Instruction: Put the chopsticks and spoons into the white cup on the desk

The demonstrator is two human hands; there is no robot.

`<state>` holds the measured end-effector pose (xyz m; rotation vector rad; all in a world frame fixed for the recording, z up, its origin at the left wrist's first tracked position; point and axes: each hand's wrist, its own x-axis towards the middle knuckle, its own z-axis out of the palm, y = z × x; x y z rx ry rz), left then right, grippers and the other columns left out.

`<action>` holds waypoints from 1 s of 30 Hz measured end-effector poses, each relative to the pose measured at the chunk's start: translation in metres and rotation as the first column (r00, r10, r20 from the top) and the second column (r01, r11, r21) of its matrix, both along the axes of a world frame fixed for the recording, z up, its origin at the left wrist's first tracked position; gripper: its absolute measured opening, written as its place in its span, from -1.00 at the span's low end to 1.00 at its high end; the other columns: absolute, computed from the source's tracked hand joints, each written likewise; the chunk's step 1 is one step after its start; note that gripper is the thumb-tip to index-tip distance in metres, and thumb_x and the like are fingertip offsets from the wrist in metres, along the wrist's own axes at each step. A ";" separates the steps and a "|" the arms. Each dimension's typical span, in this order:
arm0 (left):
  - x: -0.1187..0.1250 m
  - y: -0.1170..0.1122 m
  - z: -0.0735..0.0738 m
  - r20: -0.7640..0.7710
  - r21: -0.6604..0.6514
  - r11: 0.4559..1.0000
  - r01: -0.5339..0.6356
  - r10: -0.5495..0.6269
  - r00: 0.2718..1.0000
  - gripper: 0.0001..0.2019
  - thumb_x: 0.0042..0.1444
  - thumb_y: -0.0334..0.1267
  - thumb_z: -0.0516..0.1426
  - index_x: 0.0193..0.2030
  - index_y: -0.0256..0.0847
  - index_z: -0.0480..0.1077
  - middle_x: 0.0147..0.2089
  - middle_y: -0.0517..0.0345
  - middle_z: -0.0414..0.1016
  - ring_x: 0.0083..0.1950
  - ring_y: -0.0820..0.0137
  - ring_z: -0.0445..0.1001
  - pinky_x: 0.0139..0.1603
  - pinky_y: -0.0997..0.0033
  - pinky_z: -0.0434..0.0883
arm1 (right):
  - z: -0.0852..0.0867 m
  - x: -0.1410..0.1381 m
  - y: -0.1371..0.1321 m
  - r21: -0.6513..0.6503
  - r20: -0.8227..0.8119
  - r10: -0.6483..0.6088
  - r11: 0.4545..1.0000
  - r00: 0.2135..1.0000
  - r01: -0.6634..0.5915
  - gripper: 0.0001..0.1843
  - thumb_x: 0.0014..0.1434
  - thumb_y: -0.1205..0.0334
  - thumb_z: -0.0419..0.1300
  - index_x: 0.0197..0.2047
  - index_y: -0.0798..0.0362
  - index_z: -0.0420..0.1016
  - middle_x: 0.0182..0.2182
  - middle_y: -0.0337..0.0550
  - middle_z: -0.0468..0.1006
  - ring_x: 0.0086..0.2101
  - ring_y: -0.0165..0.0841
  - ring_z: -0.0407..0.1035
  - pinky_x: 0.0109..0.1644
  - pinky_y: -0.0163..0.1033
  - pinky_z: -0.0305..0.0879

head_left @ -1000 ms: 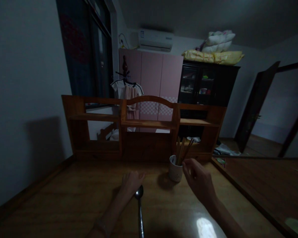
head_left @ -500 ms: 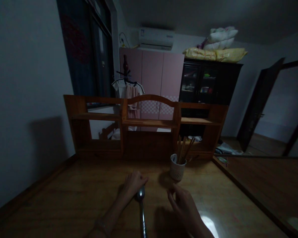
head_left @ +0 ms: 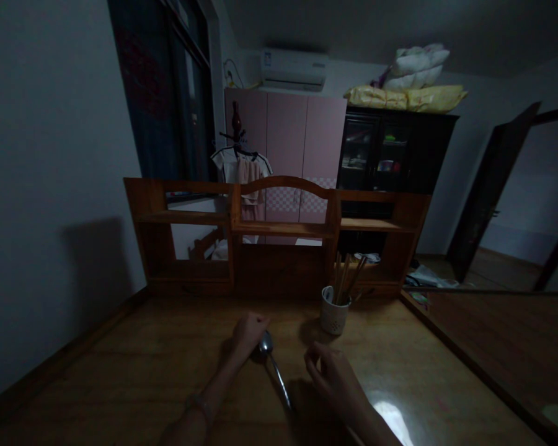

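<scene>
A shiny metal spoon [head_left: 266, 344] is held by my left hand [head_left: 249, 334], whose closed fingers are at the tip of its bowl. The spoon's handle slants down toward the lower right, above or on the wooden tabletop [head_left: 167, 371]; I cannot tell whether it touches. To the right of the handle, my right hand [head_left: 331, 371] hovers with fingers curled in and nothing visible in them. Just beyond that hand stands a white perforated cup [head_left: 333, 317] with several chopsticks [head_left: 346, 279] in it.
A wooden shelf unit [head_left: 283, 230] runs along the table's far edge. At left, a white wall [head_left: 51, 186] borders the table. Farther back are pink wardrobes [head_left: 286, 136], a dark cabinet [head_left: 428, 155] and a door [head_left: 495, 192].
The spoon's handle has swung to the right, toward my right hand. My left hand has moved slightly away from me with the bowl, and my right hand has shifted a little left.
</scene>
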<state>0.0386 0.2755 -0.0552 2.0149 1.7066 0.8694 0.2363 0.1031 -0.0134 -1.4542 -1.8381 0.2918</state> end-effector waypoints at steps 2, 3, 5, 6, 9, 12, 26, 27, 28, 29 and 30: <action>-0.001 -0.003 0.003 0.017 -0.004 0.999 -0.047 0.047 0.999 -0.60 0.02 -0.03 0.05 -0.70 -0.23 0.35 -0.67 0.21 0.24 -0.58 0.44 0.27 -0.52 0.46 -0.08 | 0.003 -0.003 0.003 0.013 0.000 0.016 1.000 1.000 -0.016 -0.85 0.17 0.40 0.03 -0.39 0.07 0.37 -0.46 -0.23 0.48 -0.44 -0.40 0.37 -0.39 -0.36 0.11; -0.002 -0.004 0.005 0.027 -0.006 0.998 -0.070 0.070 0.997 -0.62 0.02 -0.04 0.05 -0.69 -0.22 0.37 -0.66 0.19 0.27 -0.58 0.44 0.27 -0.52 0.46 -0.07 | 0.005 -0.005 0.004 0.019 0.002 0.026 0.999 1.000 -0.026 -0.86 0.16 0.41 0.04 -0.39 0.07 0.37 -0.45 -0.22 0.49 -0.43 -0.39 0.38 -0.38 -0.36 0.12; -0.003 -0.007 0.008 0.050 -0.003 0.994 -0.111 0.111 0.993 -0.64 0.02 -0.06 0.03 -0.66 -0.20 0.39 -0.64 0.17 0.32 -0.57 0.42 0.30 -0.53 0.46 -0.06 | 0.009 -0.011 0.006 0.021 0.027 0.036 0.999 0.999 -0.036 -0.86 0.14 0.43 0.05 -0.38 0.07 0.38 -0.43 -0.21 0.50 -0.40 -0.39 0.39 -0.34 -0.36 0.16; -0.003 -0.008 0.009 0.062 0.004 0.992 -0.126 0.126 0.990 -0.64 0.02 -0.06 0.03 -0.66 -0.20 0.39 -0.63 0.16 0.34 -0.56 0.41 0.31 -0.53 0.46 -0.06 | 0.010 -0.014 0.007 0.018 0.053 0.027 0.999 0.998 -0.028 -0.87 0.14 0.43 0.05 -0.35 0.06 0.39 -0.41 -0.20 0.51 -0.39 -0.38 0.40 -0.32 -0.36 0.18; -0.001 -0.010 0.010 0.100 0.035 0.989 -0.145 0.141 0.985 -0.64 0.02 -0.07 0.01 -0.67 -0.20 0.36 -0.63 0.18 0.34 -0.56 0.42 0.31 -0.54 0.48 -0.05 | 0.013 -0.025 0.009 0.016 0.174 -0.027 1.000 0.984 0.024 -0.85 0.17 0.35 0.09 -0.19 0.04 0.42 -0.30 -0.14 0.53 -0.33 -0.33 0.43 -0.27 -0.32 0.22; 0.002 -0.011 0.008 0.142 0.067 0.988 -0.140 0.130 0.981 -0.63 0.01 -0.07 0.00 -0.70 -0.22 0.29 -0.66 0.21 0.27 -0.57 0.44 0.28 -0.55 0.51 -0.05 | 0.012 -0.035 0.014 0.051 0.298 -0.066 0.997 0.952 0.053 -0.65 0.20 0.20 0.13 0.07 0.02 0.33 -0.10 -0.03 0.49 -0.25 -0.25 0.45 -0.23 -0.26 0.26; 0.017 -0.019 0.011 0.392 0.159 0.987 0.034 -0.094 0.915 -0.52 0.06 0.07 0.00 -0.72 -0.19 0.06 -0.66 0.29 0.00 -0.59 0.52 0.07 -0.55 0.51 0.01 | 0.011 -0.066 0.046 -0.014 0.431 -0.024 0.999 0.902 0.033 -0.69 0.14 0.38 0.09 -0.01 0.03 0.29 -0.21 -0.10 0.56 -0.28 -0.27 0.48 -0.33 -0.30 0.15; 0.017 -0.021 0.011 0.415 0.151 0.988 0.040 -0.100 0.905 -0.50 0.08 0.10 -0.01 -0.72 -0.18 0.04 -0.67 0.30 -0.01 -0.59 0.52 0.06 -0.56 0.51 0.01 | 0.013 -0.065 0.044 -0.025 0.422 -0.024 0.999 0.906 0.038 -0.68 0.13 0.37 0.10 -0.02 0.03 0.30 -0.22 -0.10 0.56 -0.28 -0.27 0.48 -0.33 -0.30 0.14; 0.018 -0.022 0.012 0.434 0.143 0.989 0.041 -0.100 0.895 -0.49 0.10 0.12 -0.04 -0.71 -0.17 0.02 -0.67 0.31 -0.02 -0.60 0.52 0.05 -0.57 0.51 0.02 | 0.015 -0.064 0.043 -0.032 0.409 -0.031 0.998 0.912 0.048 -0.68 0.11 0.36 0.11 -0.03 0.03 0.30 -0.21 -0.10 0.57 -0.27 -0.26 0.48 -0.33 -0.31 0.13; 0.018 -0.024 0.014 0.458 0.132 0.990 0.041 -0.098 0.883 -0.48 0.13 0.14 -0.08 -0.70 -0.16 0.01 -0.67 0.31 -0.03 -0.61 0.52 0.04 -0.57 0.51 0.03 | 0.018 -0.062 0.042 -0.036 0.392 -0.044 0.997 0.919 0.063 -0.67 0.09 0.34 0.13 -0.04 0.02 0.30 -0.21 -0.10 0.57 -0.27 -0.25 0.48 -0.33 -0.31 0.13; 0.018 -0.025 0.015 0.492 0.119 0.992 0.042 -0.095 0.866 -0.48 0.15 0.15 -0.12 -0.69 -0.15 0.01 -0.68 0.31 -0.02 -0.61 0.52 0.05 -0.58 0.51 0.05 | 0.020 -0.060 0.041 -0.033 0.371 -0.059 0.996 0.927 0.077 -0.65 0.07 0.33 0.14 -0.03 0.01 0.30 -0.20 -0.11 0.57 -0.26 -0.25 0.48 -0.32 -0.31 0.13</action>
